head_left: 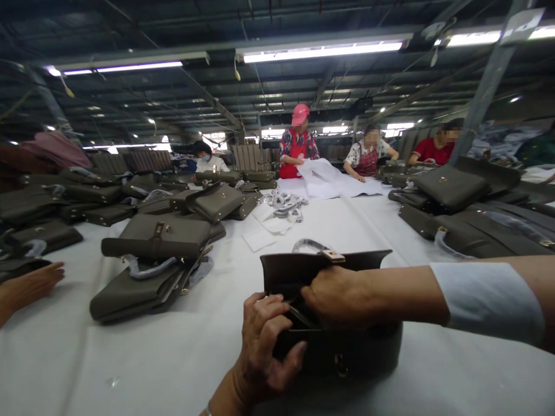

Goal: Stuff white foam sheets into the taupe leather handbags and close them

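Note:
A dark olive-brown leather handbag (329, 352) stands open on the white table (143, 358) right in front of me, its flap (321, 267) raised. My left hand (264, 346) grips the bag's near edge, fingers curled around it. My right hand (336, 297) reaches in from the right and is closed on the bag's opening, the fingertips tucked inside. What the fingers pinch inside is hidden. A plastic-wrapped handle (309, 245) shows behind the flap.
Two stacked handbags (151, 260) lie to my left, more bags pile at the left (39, 202) and right (468, 208) edges. Another person's hand (30, 286) rests at far left. Several workers (299, 147) stand at the table's far end by white sheets (329, 179) and wrapped straps (284, 205).

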### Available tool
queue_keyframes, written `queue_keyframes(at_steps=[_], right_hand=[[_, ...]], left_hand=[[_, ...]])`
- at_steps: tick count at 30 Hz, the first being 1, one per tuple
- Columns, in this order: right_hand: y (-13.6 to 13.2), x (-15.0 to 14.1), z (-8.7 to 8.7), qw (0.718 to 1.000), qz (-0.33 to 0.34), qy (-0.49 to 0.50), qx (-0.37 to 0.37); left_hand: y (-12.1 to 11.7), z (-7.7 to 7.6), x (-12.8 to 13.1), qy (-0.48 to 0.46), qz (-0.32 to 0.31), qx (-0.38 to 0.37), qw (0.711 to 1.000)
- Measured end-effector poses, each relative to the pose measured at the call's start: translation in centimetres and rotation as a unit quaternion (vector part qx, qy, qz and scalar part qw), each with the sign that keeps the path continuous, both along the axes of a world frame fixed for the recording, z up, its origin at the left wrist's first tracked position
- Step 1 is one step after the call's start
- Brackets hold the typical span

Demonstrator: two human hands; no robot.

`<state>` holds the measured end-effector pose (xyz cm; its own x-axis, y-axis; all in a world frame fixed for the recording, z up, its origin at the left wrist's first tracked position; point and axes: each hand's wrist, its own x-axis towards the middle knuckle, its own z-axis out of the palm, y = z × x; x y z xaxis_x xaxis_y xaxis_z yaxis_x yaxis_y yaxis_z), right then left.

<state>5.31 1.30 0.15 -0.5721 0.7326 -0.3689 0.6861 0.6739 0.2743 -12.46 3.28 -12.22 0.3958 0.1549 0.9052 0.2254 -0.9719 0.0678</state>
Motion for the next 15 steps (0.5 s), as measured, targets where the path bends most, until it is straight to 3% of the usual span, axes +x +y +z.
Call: queue_keyframes(at_steps=[4,10,12,15], right_hand=[[0.2,-0.5,-0.6,0.996,0.002,0.077,0.04],[0.0,-0.6,-1.9,0.988,0.054,0.084,0.118],[-0.2,-0.3,-1.8,0.993,0.037,0.085,0.077],[-0.3,0.2,-1.4,0.988,-0.053,0.119,-0.079]], left_hand=[[0.4,-0.6,-0.4,-0.032,0.0,-0.031,0.999],[0.2,-1.6,-1.0,-0.057,0.007,-0.1,0.993],[0.2,-2.0,-0.7,-0.055,0.004,-0.09,0.994],[0.2,-2.4,0.3,-0.091,0.02,-0.094,0.991]])
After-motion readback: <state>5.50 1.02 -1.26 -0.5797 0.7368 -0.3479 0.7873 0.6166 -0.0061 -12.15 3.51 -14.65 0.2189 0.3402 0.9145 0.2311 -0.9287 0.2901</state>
